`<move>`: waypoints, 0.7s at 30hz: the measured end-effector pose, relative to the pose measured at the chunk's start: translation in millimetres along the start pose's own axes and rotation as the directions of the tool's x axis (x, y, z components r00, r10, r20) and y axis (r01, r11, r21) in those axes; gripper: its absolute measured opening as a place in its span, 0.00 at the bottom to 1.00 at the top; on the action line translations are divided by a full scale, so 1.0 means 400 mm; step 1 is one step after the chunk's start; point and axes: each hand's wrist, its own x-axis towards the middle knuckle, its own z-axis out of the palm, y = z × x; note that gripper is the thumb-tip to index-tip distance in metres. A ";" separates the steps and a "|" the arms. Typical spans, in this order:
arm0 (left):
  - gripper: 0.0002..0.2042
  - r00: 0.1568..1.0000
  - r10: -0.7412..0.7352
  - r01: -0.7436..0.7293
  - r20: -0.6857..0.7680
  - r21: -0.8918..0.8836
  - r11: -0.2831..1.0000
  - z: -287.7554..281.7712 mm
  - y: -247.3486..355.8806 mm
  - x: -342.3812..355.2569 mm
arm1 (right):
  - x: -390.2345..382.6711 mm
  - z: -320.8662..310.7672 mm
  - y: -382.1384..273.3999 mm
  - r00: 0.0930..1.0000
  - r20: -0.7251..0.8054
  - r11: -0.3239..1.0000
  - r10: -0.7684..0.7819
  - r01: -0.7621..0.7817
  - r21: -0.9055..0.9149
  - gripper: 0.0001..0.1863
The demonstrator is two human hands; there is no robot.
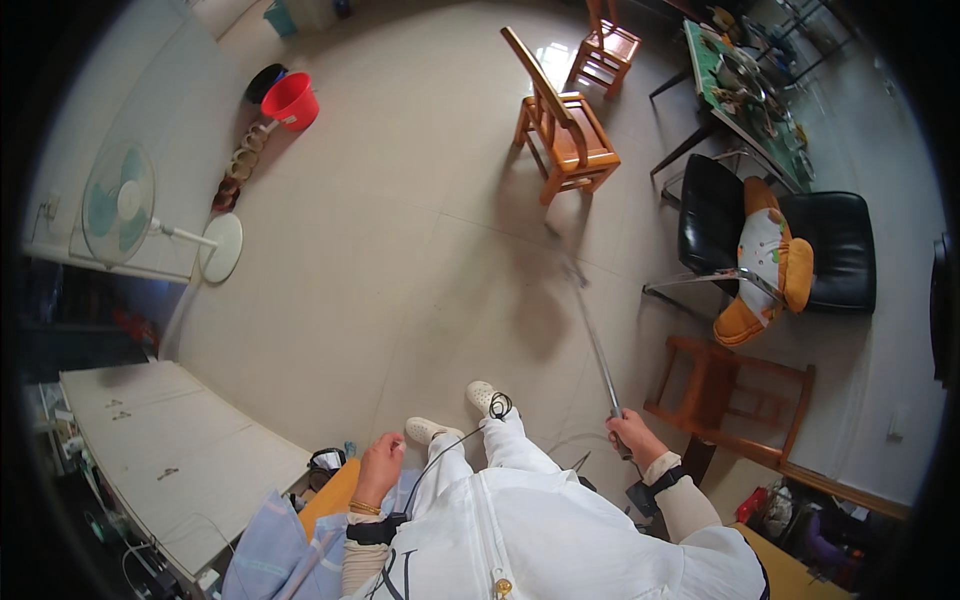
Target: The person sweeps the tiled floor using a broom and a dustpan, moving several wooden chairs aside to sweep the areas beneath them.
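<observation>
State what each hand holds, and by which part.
The right hand grips a long metal rod by its near end. Whether the left hand holds anything cannot be told.

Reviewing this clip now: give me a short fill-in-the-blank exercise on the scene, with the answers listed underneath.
1. The person's ____ hand grips the long grey rod.
2. The bucket nearest the standing fan, close to the wall, is coloured ____.
3. The standing fan is on the ____ side of the picture.
4. The orange-and-white cushion rests on a metal-framed chair whose padding is ____.

Missing words: right; red; left; black.
</observation>
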 end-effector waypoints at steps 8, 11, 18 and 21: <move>0.09 0.995 0.022 -0.025 0.096 0.036 0.999 0.006 -0.032 -0.007 | 0.284 -0.061 0.094 0.965 0.092 0.858 0.247 -0.262 0.442 0.11; 0.10 0.995 0.023 -0.028 0.101 0.047 0.999 -0.013 -0.088 -0.027 | 0.404 0.081 0.174 0.566 0.367 0.366 -0.738 0.793 -0.487 0.19; 0.10 1.000 -0.008 0.008 -0.010 0.027 1.000 -0.070 -0.156 -0.105 | 0.322 0.564 0.044 0.567 0.536 0.478 -0.625 0.821 -0.311 0.12; 0.10 0.998 -0.023 0.023 -0.064 0.008 1.000 -0.078 -0.214 -0.131 | 0.241 0.649 -0.090 0.350 0.640 0.220 -0.684 0.936 -0.276 0.14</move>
